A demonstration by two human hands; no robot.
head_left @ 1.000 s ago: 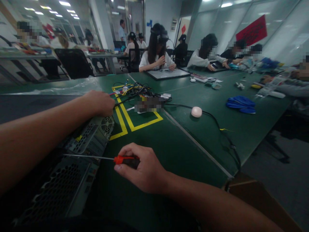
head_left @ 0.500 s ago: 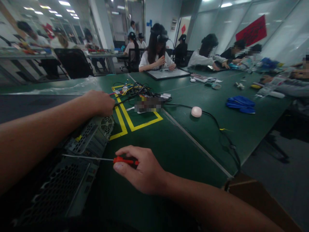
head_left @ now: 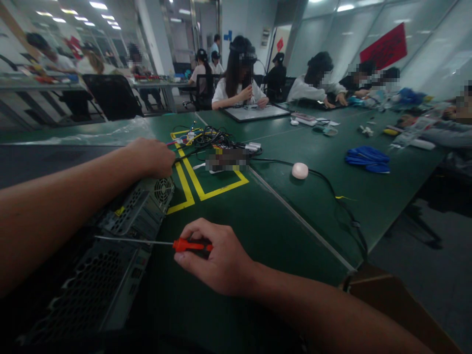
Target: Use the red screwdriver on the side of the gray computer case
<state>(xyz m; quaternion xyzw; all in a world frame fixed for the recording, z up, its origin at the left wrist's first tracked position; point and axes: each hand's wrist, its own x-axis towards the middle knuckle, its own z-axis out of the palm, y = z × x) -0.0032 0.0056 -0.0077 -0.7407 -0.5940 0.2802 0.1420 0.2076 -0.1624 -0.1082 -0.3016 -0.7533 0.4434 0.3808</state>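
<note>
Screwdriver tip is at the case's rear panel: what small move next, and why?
Probably twist the screwdriver in place with the right hand: its tip sits at the rear panel of the computer case, and the left hand braces its far end beside the fan.

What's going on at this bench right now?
A person is working on a computer case lying on the green table. The right hand grips a red-handled screwdriver, its thin shaft pointing at the case's vented back panel. The left hand rests curled on the case's far end. Other people work across the table.
</note>
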